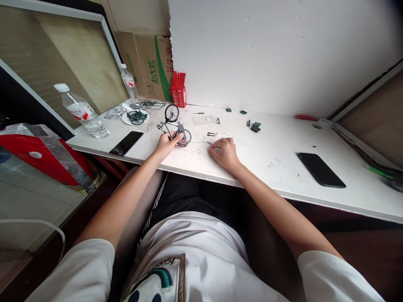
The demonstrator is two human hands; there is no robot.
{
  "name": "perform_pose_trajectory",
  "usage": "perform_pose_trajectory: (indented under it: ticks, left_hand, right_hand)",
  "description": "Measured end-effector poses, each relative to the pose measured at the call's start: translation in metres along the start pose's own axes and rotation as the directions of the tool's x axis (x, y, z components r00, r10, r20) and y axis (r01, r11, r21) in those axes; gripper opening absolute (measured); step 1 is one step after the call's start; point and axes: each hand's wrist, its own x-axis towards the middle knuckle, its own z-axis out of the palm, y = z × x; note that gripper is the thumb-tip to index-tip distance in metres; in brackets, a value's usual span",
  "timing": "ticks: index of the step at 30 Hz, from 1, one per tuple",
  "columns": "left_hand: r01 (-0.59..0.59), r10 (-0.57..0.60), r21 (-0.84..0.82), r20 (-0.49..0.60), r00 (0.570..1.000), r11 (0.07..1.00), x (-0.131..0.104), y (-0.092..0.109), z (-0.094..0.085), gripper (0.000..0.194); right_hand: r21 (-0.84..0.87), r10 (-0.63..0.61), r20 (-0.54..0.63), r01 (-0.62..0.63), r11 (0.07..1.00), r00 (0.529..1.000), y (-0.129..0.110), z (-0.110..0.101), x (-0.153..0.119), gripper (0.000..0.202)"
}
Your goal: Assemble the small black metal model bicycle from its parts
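Note:
A small model bicycle with black wheels is held up over the white table by my left hand, whose fingers and thumb close on it near the lower wheel. To the right, my right hand rests on the table with its fingertips pinched together at a thin, small piece; how firmly it is gripped is too small to tell. Just behind that hand lie small black parts. Farther back is a clear plastic bag beside a small dark piece.
A white plate with green parts, dark part frames, a phone and water bottles are at left. A red box stands behind. Green pieces and a black phone lie at right.

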Motion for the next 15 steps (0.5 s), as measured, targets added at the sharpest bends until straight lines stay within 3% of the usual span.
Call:
perform_pose_trajectory:
  ticks: [9, 15]
  left_hand:
    - [-0.058, 0.042, -0.089, -0.179, 0.983, 0.994, 0.007, 0.001, -0.005, 0.068]
    - [-0.056, 0.04, -0.077, -0.2, 0.979, 0.995, 0.008, 0.0, -0.006, 0.068]
  right_hand:
    - [0.063, 0.008, -0.168, 0.002, 0.998, 0.986, -0.009, -0.007, -0.001, 0.014]
    - [0.048, 0.042, -0.193, -0.034, 0.998, 0.98, -0.012, -0.007, 0.0, 0.012]
